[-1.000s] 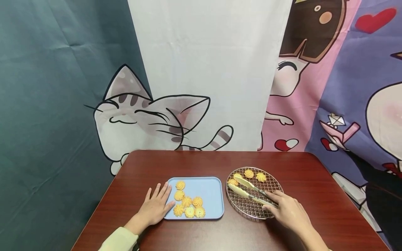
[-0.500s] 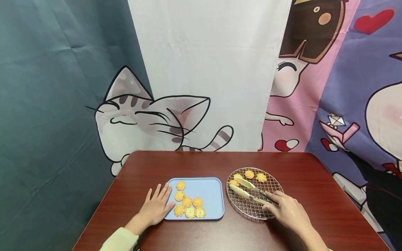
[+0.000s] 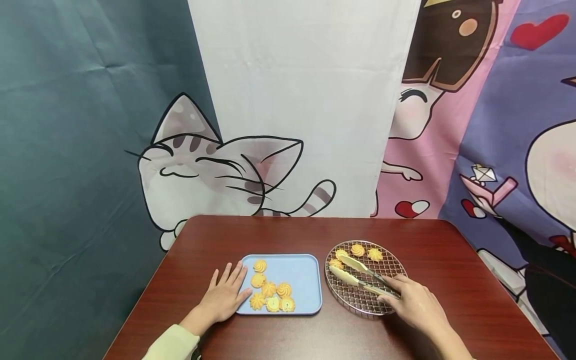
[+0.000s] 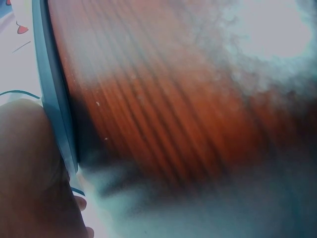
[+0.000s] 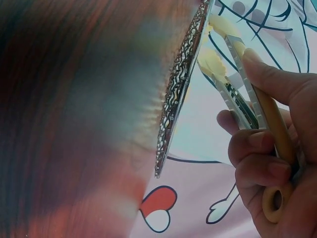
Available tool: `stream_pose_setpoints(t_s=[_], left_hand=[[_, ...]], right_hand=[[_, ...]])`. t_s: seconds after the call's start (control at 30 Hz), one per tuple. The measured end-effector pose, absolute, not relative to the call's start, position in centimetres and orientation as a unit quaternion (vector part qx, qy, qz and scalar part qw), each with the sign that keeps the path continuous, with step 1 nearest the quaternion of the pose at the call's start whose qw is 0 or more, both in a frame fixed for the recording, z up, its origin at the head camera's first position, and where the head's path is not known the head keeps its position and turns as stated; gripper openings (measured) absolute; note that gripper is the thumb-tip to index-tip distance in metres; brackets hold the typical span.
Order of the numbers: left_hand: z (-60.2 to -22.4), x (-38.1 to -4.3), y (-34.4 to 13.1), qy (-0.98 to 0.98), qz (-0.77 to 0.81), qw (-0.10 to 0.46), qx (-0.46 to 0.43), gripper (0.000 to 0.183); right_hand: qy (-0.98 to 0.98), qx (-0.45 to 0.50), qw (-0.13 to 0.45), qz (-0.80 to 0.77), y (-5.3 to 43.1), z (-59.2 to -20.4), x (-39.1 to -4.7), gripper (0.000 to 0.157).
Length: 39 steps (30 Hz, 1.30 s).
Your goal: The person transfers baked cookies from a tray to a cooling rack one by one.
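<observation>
My left hand [image 3: 220, 297] lies with fingers straight and spread at the left rim of a light blue tray [image 3: 306, 280], the thumb reaching over the rim. On the tray's left half are several golden piped butter cookies [image 3: 284, 289]. In my right hand [image 3: 418, 305] I grip a pair of tongs [image 5: 267, 111] with pale yellow tips. The tong arms are apart over a round wire cooling rack [image 3: 387, 267], tips pointing toward the cookies [image 3: 357, 250] at its far left. Part of the left-hand cookie on the rack is hidden by the tips.
Tray and rack stand side by side on a reddish-brown table [image 3: 270, 340], a narrow gap between them. Behind the far table edge hangs a cartoon-printed cloth [image 3: 306, 100]. The left wrist view mostly shows blurred tabletop [image 4: 163, 109].
</observation>
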<state>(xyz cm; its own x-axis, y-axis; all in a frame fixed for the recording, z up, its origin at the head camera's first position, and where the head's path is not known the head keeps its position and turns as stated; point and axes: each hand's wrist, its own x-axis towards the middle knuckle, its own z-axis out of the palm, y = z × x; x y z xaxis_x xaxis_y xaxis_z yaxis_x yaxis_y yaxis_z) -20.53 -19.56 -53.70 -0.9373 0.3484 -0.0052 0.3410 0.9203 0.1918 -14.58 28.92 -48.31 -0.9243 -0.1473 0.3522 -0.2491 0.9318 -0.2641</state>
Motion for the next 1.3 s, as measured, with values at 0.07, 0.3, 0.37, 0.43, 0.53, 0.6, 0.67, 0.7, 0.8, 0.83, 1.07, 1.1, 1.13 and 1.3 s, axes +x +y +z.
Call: stream_pose_setpoints(t_s=[0.07, 0.3, 0.37, 0.43, 0.53, 0.6, 0.67, 0.7, 0.8, 0.83, 1.07, 1.1, 1.13, 1.3], left_hand=[[-53.7, -20.6, -19.6, 0.980, 0.095, 0.019, 0.176, 0.071], [-53.7, -20.6, -19.5, 0.979, 0.100, 0.014, 0.176, 0.070], [-53.7, -20.6, -19.5, 0.979, 0.100, 0.014, 0.176, 0.070], [-53.8, -20.6, -19.5, 0.979, 0.100, 0.014, 0.176, 0.070], [-53.8, -20.6, -19.5, 0.980, 0.098, 0.014, 0.175, 0.070], [-53.8, -20.7, -19.5, 0.980, 0.098, 0.014, 0.175, 0.070], [-53.9, -20.7, -19.5, 0.980, 0.099, 0.013, 0.174, 0.070], [-53.9, -20.7, -19.5, 0.979, 0.100, 0.013, 0.175, 0.070], [-54.0, -20.7, -19.6, 0.979, 0.103, 0.013, 0.174, 0.070], [-54.0, -20.7, -19.6, 0.979, 0.104, 0.013, 0.175, 0.070], [-54.0, -20.7, -19.5, 0.979, 0.103, 0.016, 0.176, 0.071], [-54.0, -20.7, -19.5, 0.979, 0.103, 0.017, 0.176, 0.071], [-54.0, -20.7, -19.5, 0.979, 0.104, 0.017, 0.176, 0.070], [-53.9, -20.7, -19.5, 0.979, 0.102, 0.019, 0.176, 0.071]], right_hand=[[-0.968, 0.104, 0.172, 0.154, 28.9, -48.2, -14.6, 0.050], [-0.963, 0.116, 0.189, 0.155, 28.3, -47.5, -14.6, 0.050], [-0.962, 0.119, 0.190, 0.155, 27.9, -47.3, -14.6, 0.050], [-0.961, 0.122, 0.191, 0.155, 27.6, -47.2, -14.7, 0.051], [-0.961, 0.128, 0.189, 0.155, 27.0, -46.9, -14.8, 0.052], [-0.961, 0.132, 0.186, 0.155, 26.6, -46.8, -15.0, 0.052], [-0.961, 0.134, 0.183, 0.156, 26.1, -46.6, -15.2, 0.052], [-0.961, 0.136, 0.183, 0.157, 25.9, -46.6, -15.3, 0.052], [-0.959, 0.143, 0.183, 0.160, 25.2, -46.5, -15.6, 0.053], [-0.959, 0.146, 0.184, 0.160, 25.0, -46.5, -15.7, 0.053], [-0.957, 0.161, 0.183, 0.161, 23.4, -46.5, -16.2, 0.053], [-0.957, 0.161, 0.180, 0.161, 23.2, -46.5, -16.3, 0.054], [-0.957, 0.163, 0.176, 0.162, 23.0, -46.5, -16.4, 0.054], [-0.957, 0.173, 0.169, 0.160, 22.2, -46.5, -16.8, 0.053]])
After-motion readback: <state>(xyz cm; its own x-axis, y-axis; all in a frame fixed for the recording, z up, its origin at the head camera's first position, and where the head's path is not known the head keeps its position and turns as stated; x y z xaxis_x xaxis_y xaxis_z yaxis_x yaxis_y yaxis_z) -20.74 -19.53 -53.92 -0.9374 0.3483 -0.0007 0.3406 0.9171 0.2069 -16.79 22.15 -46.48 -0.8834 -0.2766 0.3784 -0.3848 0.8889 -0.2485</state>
